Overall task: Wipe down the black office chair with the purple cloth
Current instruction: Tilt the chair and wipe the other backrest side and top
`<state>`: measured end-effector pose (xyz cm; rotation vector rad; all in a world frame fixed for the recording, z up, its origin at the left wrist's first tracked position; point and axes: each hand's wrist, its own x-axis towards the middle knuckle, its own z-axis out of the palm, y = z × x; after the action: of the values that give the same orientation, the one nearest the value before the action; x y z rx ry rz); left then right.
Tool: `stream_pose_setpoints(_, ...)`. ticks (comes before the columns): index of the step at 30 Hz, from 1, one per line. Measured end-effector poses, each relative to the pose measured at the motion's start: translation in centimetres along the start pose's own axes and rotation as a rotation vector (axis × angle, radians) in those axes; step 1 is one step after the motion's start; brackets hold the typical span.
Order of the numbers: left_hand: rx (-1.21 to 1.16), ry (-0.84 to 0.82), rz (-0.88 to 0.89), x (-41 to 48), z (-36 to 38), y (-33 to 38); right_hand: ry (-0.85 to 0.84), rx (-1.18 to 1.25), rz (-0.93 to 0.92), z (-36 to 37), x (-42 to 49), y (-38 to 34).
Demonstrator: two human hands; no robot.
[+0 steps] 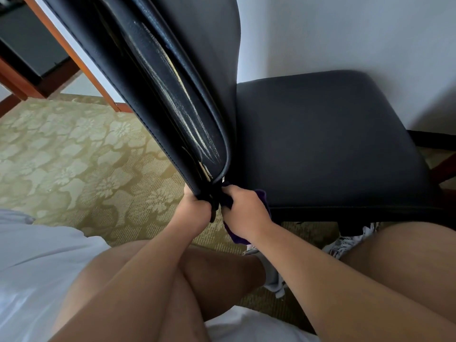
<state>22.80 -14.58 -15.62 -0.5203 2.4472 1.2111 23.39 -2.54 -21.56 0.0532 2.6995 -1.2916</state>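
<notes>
Chair: a black chair [320,134] fills the upper middle and right of the frame. Its padded seat lies at centre right, and its back [204,45] rises toward the top of the frame, seen edge-on.
Wear: pale scuffed streaks [170,77] run along the near edge of the back.
Cloth: the purple cloth [235,234] is just below centre, bunched at the spot where the back meets the seat. One fold shows past the knuckles against the seat edge, and another hangs under the wrist.
Hands, left: the left hand [195,211] has its fingers curled round the bottom corner of the back and grips it.
Hands, right: the right hand [246,213] is just beside the left. It is closed round the cloth and holds it against the lower edge of the chair.
Legs: bare knees fill the lower middle and lower right of the frame.
Floor: a green-gold carpet [74,156] with a flower pattern covers the left half.
Bedding: white bedding [32,262] lies at lower left.
Wall: a plain pale wall [345,33] stands behind the seat at upper right.
Furniture: reddish wooden furniture [12,80] stands at upper left.
</notes>
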Motion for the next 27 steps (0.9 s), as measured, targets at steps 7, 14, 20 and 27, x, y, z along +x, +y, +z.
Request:
stream_pose_setpoints(7,0.034,0.015,0.038,-0.5,0.1,0.1,-0.084,0.24,0.157,0.8,-1.9,0.7)
stream_pose_setpoints(14,0.012,-0.009,0.075,-0.6,0.3,-0.3,0.286,0.399,0.066,0.8,-2.9,-1.2)
stream_pose_setpoints(20,0.025,-0.035,0.061,0.1,0.3,-0.7,0.261,0.204,-0.11,0.6,-3.8,-1.4)
stream_pose_setpoints(27,0.032,-0.063,0.062,0.0,0.3,-0.8,0.177,0.31,0.116,2.3,-3.2,-0.4)
